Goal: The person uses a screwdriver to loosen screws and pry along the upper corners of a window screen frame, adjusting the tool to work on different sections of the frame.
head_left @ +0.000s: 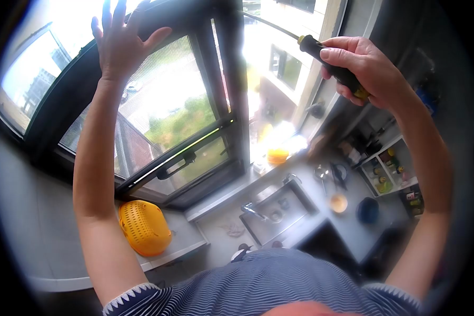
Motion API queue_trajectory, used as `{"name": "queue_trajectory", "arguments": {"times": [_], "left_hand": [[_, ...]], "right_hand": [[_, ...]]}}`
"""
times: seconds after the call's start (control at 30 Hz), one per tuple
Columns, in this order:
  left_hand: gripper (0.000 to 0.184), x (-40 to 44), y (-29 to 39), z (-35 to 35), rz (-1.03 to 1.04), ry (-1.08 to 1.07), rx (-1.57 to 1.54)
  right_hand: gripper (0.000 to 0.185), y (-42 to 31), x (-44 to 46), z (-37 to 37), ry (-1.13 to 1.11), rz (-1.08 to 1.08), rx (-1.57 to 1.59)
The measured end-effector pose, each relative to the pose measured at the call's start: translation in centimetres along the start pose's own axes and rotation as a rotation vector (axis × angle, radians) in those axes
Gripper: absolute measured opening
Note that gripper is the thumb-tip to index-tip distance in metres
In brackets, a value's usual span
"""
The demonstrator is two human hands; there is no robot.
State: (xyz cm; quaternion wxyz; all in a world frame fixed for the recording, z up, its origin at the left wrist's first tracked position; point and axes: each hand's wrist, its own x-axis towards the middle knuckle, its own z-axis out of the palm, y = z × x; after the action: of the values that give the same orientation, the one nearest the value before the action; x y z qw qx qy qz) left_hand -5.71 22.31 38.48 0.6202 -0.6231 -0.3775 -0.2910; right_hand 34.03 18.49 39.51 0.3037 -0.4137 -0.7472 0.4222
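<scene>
My right hand [363,66] is wrapped round the black and yellow handle of a screwdriver [329,62]. Its long thin shaft points up and left, toward the edge of the dark window frame, and I cannot make out whether the tip touches anything. At the upper left, my left hand [122,47] is raised with its fingers spread. It lies over the top part of the dark-framed window sash [224,68], apparently against it. The sash has a mesh screen [179,95] and a black handle [176,166] low on its frame.
Below the window is a steel sink [295,213] with a faucet [254,210]. A yellow plastic basket [145,227] sits on the left counter. To the right are a dark blue bowl [367,210] and a white shelf [371,171] holding several jars. Bright daylight washes out the window opening.
</scene>
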Motion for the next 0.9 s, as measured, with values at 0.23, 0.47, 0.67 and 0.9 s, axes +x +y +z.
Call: {"name": "queue_trajectory", "arguments": {"times": [0.23,0.47,0.67,0.9], "left_hand": [[0.067,0.2,-0.1,-0.2,0.029,-0.011,0.02],[0.068,0.4,0.2,-0.6,0.033,-0.023,0.038],[0.068,0.3,0.2,-0.6,0.021,-0.033,0.036],[0.068,0.5,0.0,-0.5,0.037,-0.019,0.021]], "right_hand": [[0.035,0.3,0.6,0.0,0.039,-0.153,-0.318],[0.035,-0.9,1.5,0.6,0.081,-0.22,-0.664],[0.031,-0.8,1.4,1.4,0.204,-0.494,-1.161],[0.026,-2.3,1.7,1.1,0.186,-0.695,-1.268]]}}
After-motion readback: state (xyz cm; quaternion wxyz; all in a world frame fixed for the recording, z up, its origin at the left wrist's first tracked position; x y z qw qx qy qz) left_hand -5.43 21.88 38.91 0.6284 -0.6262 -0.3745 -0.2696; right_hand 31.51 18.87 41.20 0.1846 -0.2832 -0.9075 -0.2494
